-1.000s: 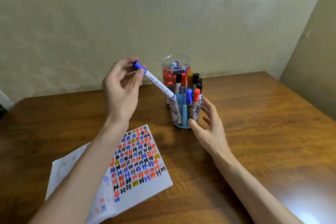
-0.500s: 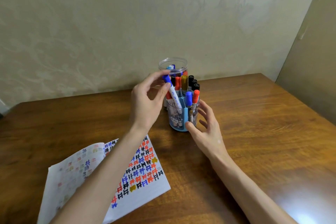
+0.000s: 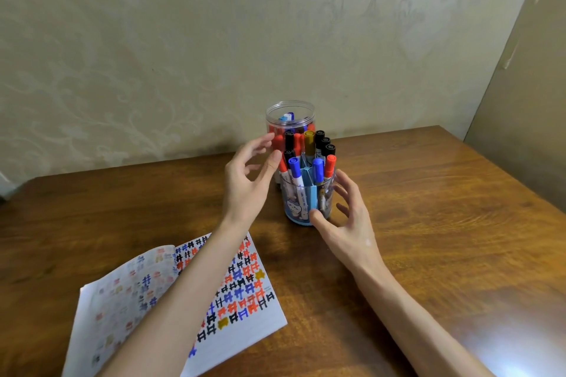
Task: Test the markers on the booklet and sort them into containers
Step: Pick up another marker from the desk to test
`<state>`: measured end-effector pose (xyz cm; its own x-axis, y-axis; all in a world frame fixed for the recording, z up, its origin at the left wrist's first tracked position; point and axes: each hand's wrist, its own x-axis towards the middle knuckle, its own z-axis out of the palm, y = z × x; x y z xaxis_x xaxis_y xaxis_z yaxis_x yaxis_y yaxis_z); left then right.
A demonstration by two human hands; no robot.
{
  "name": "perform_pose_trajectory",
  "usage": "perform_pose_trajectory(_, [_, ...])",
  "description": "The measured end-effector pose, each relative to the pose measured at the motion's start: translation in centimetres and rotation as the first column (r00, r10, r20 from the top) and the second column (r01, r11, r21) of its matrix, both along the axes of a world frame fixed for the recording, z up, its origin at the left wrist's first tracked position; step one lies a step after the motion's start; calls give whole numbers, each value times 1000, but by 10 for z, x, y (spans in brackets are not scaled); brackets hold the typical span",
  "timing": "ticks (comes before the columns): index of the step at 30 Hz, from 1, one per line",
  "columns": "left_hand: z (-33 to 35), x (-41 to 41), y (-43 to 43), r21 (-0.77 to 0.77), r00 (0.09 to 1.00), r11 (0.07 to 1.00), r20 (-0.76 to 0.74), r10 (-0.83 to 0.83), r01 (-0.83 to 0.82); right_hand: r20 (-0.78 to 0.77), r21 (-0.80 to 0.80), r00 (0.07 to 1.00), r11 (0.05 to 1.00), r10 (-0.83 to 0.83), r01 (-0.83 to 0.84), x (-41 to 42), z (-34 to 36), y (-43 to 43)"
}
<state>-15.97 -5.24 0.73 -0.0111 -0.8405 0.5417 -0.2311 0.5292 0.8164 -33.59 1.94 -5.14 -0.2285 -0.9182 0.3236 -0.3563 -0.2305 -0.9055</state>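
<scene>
Clearly both hands are open and empty: the left hand (image 3: 248, 184) brushing the packed markers (image 3: 309, 151) could topple the holder (image 3: 306, 202), steadied only by the right hand (image 3: 346, 220) at its base.

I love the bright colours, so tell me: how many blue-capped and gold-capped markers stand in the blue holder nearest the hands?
Blue-capped markers: 2
Gold-capped marker: 1
Total: 3, all standing upright in the blue holder
</scene>
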Motion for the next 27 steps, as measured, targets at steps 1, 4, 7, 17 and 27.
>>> perform_pose_trajectory(1, [-1,0,-4,4,1000,1000,-5,13,-13,-10,-13,1000,1000,-12,12,0,0,1])
perform_pose_trajectory(4, [4,-2,-18,-13,998,999,46,50,-49,-29,-83,997,994,-72,70,1,2,4])
perform_pose_trajectory(7, [12,-4,-33,-10,998,1000,64,24,-23,-23,-193,989,971,-146,138,2,5,9])
perform_pose_trajectory(17, [35,-21,-66,282,996,957,-73,-55,74,14,-315,994,943,-110,109,5,37,14])
perform_pose_trajectory(27, [48,-37,-88,396,993,911,-48,-105,115,22,-280,994,954,-107,109,-3,49,3])
